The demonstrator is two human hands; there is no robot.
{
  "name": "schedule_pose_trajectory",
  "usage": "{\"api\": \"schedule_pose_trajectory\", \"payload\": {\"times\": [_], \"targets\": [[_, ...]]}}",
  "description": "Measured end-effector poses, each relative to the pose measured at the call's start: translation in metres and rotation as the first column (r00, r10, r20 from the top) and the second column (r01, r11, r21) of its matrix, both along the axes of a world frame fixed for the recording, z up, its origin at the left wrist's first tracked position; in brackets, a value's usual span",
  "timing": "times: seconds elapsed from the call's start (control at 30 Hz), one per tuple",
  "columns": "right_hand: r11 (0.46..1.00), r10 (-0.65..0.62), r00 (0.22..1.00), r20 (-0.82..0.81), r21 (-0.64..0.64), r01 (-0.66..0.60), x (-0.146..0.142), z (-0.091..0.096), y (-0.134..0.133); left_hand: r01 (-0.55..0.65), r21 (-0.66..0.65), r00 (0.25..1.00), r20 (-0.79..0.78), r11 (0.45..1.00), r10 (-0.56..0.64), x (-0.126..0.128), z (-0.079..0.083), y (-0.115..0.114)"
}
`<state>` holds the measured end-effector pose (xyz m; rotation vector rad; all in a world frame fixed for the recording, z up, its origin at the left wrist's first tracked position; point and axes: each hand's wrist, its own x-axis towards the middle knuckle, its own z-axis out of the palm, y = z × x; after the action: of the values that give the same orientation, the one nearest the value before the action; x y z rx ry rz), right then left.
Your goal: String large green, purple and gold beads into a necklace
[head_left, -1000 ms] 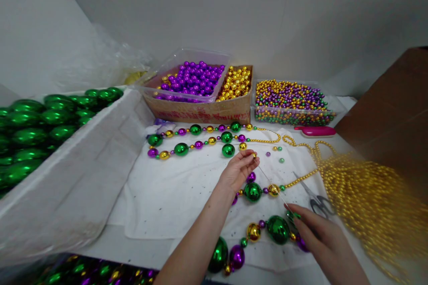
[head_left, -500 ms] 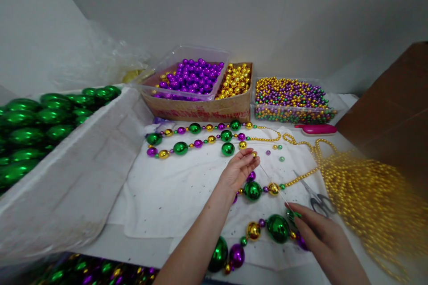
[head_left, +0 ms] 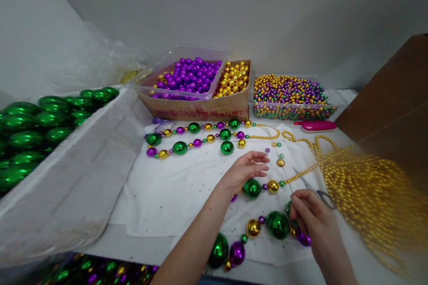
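Note:
My left hand (head_left: 249, 171) is over the white cloth (head_left: 160, 200), fingers stretched out and a little apart, holding nothing. Just right of its fingertips is a gold bead (head_left: 280, 163) at the end of a thin, pale string (head_left: 288, 180). My right hand (head_left: 314, 216) pinches the other end of this string; whether part of it is a needle I cannot tell. Below the hands lies a strand of large green, gold and purple beads, including a green bead (head_left: 277, 225). Another strand with a green bead (head_left: 252, 188) runs beneath my left hand to a gold bead chain (head_left: 302, 173).
Scissors (head_left: 314, 189) lie by my right hand. A finished-looking necklace (head_left: 179, 147) rests farther back. Behind stand a cardboard box (head_left: 200, 110), a clear tub of small beads (head_left: 290, 110) and a pink tool (head_left: 317, 126). A foam box (head_left: 83, 164) is left, gold bead chains (head_left: 374, 200) right.
My left hand has let go of the gold bead and its fingers have opened. The bead now sits farther right, on the string. My right hand has risen slightly.

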<state>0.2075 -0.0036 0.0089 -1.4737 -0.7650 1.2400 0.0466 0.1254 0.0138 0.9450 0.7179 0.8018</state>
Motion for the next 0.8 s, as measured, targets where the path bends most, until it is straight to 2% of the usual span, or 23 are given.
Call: {"api": "schedule_pose_trajectory", "payload": {"times": [0.07, 0.13, 0.27, 0.4, 0.57, 0.67, 0.8], "targets": [[0.999, -0.038, 0.998, -0.048, -0.006, 0.038, 0.005, 0.0, -0.002, -0.15, 0.129, 0.967, -0.186, 0.98, 0.172, -0.009, -0.004, 0.009], [0.998, -0.062, 0.995, -0.074, -0.009, 0.061, 0.009, 0.0, -0.005, -0.244, 0.235, 0.902, -0.302, 0.941, 0.31, -0.017, -0.01, 0.018], [0.997, -0.071, 0.989, -0.13, -0.021, 0.069, 0.01, -0.002, -0.009, -0.251, 0.338, 0.841, -0.389, 0.907, 0.377, -0.024, -0.021, 0.03], [0.997, -0.073, 0.983, -0.169, -0.013, 0.072, 0.012, -0.003, -0.009, -0.228, 0.418, 0.774, -0.471, 0.879, 0.424, -0.027, -0.021, 0.036], [0.997, -0.078, 0.985, -0.152, 0.0, 0.079, 0.016, -0.002, -0.012, -0.166, 0.431, 0.744, -0.535, 0.887, 0.399, -0.035, -0.02, 0.036], [0.997, -0.07, 0.99, -0.126, -0.024, 0.067, 0.017, -0.003, -0.014, -0.128, 0.382, 0.768, -0.546, 0.915, 0.335, -0.035, -0.027, 0.03], [1.0, -0.015, 1.0, -0.025, -0.012, 0.015, 0.017, -0.005, -0.014, -0.142, 0.267, 0.83, -0.492, 0.953, 0.261, -0.032, -0.034, 0.026]]}}
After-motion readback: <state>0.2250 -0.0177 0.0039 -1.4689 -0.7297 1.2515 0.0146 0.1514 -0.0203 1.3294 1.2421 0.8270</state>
